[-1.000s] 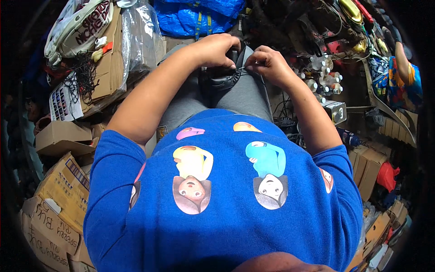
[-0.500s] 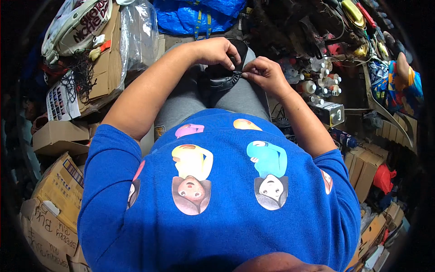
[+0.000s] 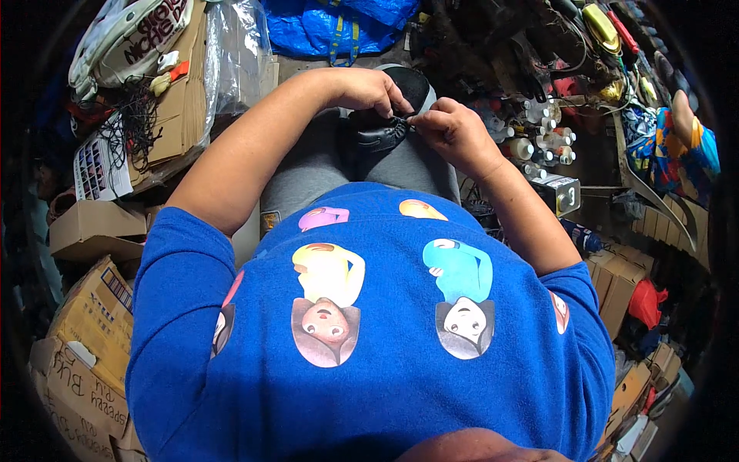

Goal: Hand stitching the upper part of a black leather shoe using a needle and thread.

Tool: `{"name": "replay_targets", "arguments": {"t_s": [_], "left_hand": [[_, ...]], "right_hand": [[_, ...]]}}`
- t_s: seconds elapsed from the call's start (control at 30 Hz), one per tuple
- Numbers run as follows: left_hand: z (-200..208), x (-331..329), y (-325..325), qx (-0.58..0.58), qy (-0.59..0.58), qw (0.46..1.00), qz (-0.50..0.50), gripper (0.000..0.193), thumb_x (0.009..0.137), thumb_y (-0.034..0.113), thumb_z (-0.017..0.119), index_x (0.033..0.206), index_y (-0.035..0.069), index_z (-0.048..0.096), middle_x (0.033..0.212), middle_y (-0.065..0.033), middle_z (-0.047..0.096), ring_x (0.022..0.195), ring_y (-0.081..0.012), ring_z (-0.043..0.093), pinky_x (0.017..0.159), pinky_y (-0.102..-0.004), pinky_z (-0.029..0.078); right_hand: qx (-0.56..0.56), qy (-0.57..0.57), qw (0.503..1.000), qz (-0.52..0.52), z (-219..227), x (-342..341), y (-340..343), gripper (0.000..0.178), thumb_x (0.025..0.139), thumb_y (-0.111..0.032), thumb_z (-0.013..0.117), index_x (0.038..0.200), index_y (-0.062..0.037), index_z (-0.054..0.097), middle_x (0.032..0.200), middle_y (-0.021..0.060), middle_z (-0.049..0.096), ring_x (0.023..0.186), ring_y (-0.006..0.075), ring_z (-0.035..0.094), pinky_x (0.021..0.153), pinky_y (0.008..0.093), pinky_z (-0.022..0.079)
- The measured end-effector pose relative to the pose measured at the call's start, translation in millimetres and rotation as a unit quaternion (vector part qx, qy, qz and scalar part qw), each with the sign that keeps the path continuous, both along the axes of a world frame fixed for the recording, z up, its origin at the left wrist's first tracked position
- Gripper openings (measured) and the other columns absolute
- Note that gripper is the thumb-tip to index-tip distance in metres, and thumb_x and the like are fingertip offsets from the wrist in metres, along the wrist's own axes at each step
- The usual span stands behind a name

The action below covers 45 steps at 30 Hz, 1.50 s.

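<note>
A black shoe (image 3: 374,139) rests across my grey-trousered lap, its toe part toward my body and its dark opening on the far side. My left hand (image 3: 372,89) reaches over it from the left, with curled fingers gripping the shoe around its laced part. Black laces (image 3: 397,132) run along that edge. From the right, my right hand (image 3: 456,137) pinches at the lace edge, thumb and forefinger pressed together. Whatever thin thing sits in that pinch is too small to make out. The left fingers hide part of the shoe's upper.
Plastic bottles (image 3: 535,142) and a square metal can (image 3: 557,194) stand to my right. A blue bag (image 3: 339,27) lies ahead. Flattened cardboard (image 3: 178,115), a tangle of black cord (image 3: 138,135) and an open carton (image 3: 96,231) crowd the left side.
My right hand has turned, its knuckles now higher, and its fingertips have shifted slightly toward the laces. More of the shoe's far opening shows. My left hand stays nearly in place.
</note>
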<state>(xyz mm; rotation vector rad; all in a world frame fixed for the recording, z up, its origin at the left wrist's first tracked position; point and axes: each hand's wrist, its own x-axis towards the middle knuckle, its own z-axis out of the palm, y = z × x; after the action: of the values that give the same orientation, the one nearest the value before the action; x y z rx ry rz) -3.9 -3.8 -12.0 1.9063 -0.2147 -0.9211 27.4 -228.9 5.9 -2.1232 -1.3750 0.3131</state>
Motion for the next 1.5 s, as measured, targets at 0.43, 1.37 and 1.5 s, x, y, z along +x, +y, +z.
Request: {"name": "replay_targets", "arguments": {"t_s": [0.43, 1.37, 1.5], "left_hand": [[13, 8, 5, -0.046, -0.096, 0.994, -0.024, 0.026, 0.073, 0.004, 0.066, 0.099, 0.006, 0.065, 0.095, -0.0043, 0.064, 0.086, -0.0139, 0.058, 0.082, -0.0289, 0.045], [31, -80, 58, -0.218, -0.07, 0.839, 0.494, 0.031, 0.093, 0.028, 0.049, 0.075, 0.004, 0.056, 0.091, -0.0068, 0.059, 0.078, -0.0173, 0.055, 0.072, -0.0328, 0.044], [41, -60, 13, -0.576, 0.064, 0.607, 0.544, 0.038, 0.095, 0.031, 0.044, 0.064, 0.009, 0.046, 0.076, -0.0048, 0.051, 0.069, -0.0154, 0.05, 0.068, -0.0331, 0.042]], "right_hand": [[-0.178, -0.182, 0.964, 0.073, 37, -9, 37, 0.017, 0.071, -0.001, 0.053, 0.081, -0.005, 0.066, 0.078, 0.013, 0.056, 0.079, 0.031, 0.057, 0.071, 0.0402, 0.045], [0.289, 0.408, 0.797, -0.339, -45, 37, 1, 0.028, 0.09, -0.027, 0.053, 0.085, 0.0002, 0.061, 0.089, 0.0111, 0.061, 0.076, 0.0211, 0.059, 0.076, 0.0282, 0.045], [0.401, 0.76, 0.439, -0.263, -24, 20, 7, 0.042, 0.093, -0.042, 0.041, 0.079, -0.007, 0.058, 0.08, 0.0084, 0.057, 0.075, 0.0226, 0.055, 0.082, 0.041, 0.043]]}}
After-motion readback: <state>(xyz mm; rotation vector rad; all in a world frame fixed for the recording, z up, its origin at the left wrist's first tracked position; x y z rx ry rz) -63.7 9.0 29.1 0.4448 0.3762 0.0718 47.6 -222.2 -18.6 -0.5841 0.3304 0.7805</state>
